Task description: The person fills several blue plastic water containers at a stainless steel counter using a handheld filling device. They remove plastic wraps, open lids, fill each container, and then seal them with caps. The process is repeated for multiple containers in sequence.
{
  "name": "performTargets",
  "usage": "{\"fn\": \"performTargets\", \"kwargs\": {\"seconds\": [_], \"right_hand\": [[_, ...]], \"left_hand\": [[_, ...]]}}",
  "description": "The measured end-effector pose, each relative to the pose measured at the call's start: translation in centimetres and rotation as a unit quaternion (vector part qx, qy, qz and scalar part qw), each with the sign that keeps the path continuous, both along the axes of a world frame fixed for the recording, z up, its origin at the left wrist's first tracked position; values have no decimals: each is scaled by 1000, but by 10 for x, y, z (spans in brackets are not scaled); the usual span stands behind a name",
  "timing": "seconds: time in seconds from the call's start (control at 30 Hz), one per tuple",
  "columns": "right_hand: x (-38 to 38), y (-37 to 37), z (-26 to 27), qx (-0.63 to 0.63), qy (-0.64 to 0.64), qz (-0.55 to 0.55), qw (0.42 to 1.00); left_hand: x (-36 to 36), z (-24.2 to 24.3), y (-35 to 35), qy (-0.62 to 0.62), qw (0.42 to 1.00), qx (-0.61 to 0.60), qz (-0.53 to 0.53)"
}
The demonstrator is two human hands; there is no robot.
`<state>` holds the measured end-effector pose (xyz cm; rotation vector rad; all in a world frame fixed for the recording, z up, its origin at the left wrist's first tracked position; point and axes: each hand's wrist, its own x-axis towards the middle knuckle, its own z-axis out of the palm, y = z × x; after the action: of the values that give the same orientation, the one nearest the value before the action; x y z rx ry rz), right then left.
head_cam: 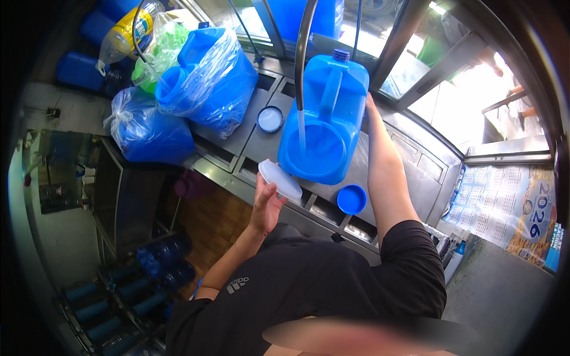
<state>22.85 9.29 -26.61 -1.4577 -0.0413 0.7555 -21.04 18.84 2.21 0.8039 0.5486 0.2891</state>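
Note:
My left hand [266, 202] holds a translucent white plastic lid [279, 180] by its edge, just off the near left side of a blue plastic water jug [327, 91]. The jug stands on a metal counter, its wide front mouth uncovered and its small dark top cap on. From a dark hose [302, 62] hanging above, a pale stream or clear tube end reaches down into that mouth. My right hand [369, 105] is at the jug's right side; its fingers are hidden behind the jug. A blue screw cap [352, 199] lies close to the jug's near edge.
A round dark-rimmed white cap [270, 119] lies on the slotted metal counter [240, 135]. A bagged blue jug [222, 84] with a second hose [139, 49] in its mouth stands left, beside another bagged blue container [147, 133]. Glass panes border the back. Large bottles [167, 262] lie on a lower-left rack.

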Motion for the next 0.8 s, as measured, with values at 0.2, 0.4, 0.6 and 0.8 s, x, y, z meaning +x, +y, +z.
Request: {"fn": "performTargets", "kwargs": {"seconds": [0.2, 0.4, 0.6, 0.8], "right_hand": [[-3, -2, -4, 1, 1, 2, 1000], [-1, -3, -7, 4, 2, 3, 1000], [9, 0, -11, 12, -2, 5, 1000], [35, 18, -33, 43, -15, 12, 999]], "left_hand": [[0, -1, 0, 5, 1000, 0, 0], [-1, -2, 0, 3, 1000, -4, 3], [0, -1, -1, 5, 1000, -5, 5], [-2, -2, 0, 9, 1000, -1, 3]]}}
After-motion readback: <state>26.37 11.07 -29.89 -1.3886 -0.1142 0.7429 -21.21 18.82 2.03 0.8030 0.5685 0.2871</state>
